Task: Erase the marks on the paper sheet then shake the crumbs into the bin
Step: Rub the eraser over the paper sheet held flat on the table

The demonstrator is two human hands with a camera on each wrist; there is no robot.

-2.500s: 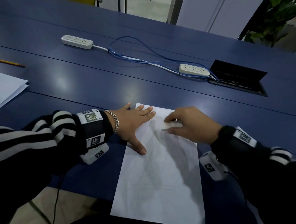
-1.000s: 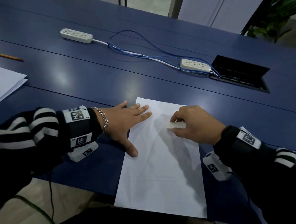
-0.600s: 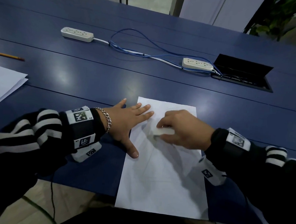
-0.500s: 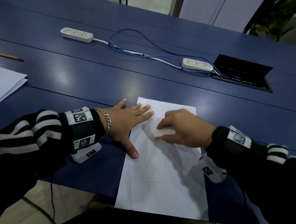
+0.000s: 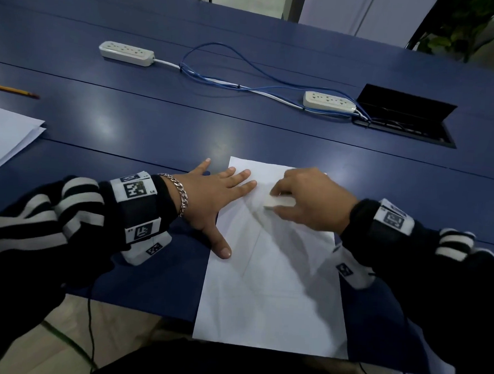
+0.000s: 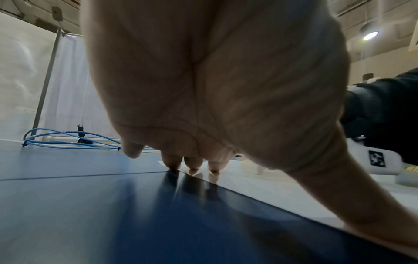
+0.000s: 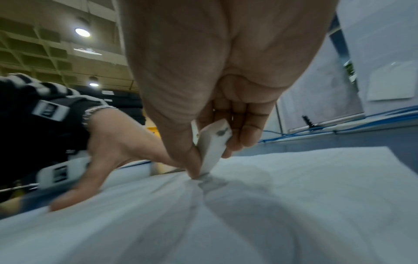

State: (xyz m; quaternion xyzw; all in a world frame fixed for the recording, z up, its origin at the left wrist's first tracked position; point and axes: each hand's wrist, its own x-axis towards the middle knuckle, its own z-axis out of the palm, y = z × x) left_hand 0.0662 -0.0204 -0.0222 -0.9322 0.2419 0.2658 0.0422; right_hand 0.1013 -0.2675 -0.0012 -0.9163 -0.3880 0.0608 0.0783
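A white paper sheet [image 5: 271,296] with faint pencil lines lies lengthwise on the blue table, its near end over the table's edge. My left hand [image 5: 216,196] lies flat with spread fingers on the sheet's upper left edge, thumb on its left side. My right hand [image 5: 305,201] pinches a white eraser [image 5: 278,202] and presses its tip onto the sheet near the top. In the right wrist view the eraser [image 7: 213,148] stands tilted between thumb and fingers on the paper [image 7: 294,196], over a grey smudge. No bin is in view.
Two white power strips [image 5: 127,53] [image 5: 329,101] joined by blue cables [image 5: 231,80] lie further back, beside an open black cable hatch [image 5: 404,118]. A pencil [image 5: 13,90] and a stack of white paper [image 5: 5,137] are at the far left.
My right hand has rubbed the eraser left and right across the top of the sheet, ending a little left of where it was a second ago. The left hand has stayed in place.
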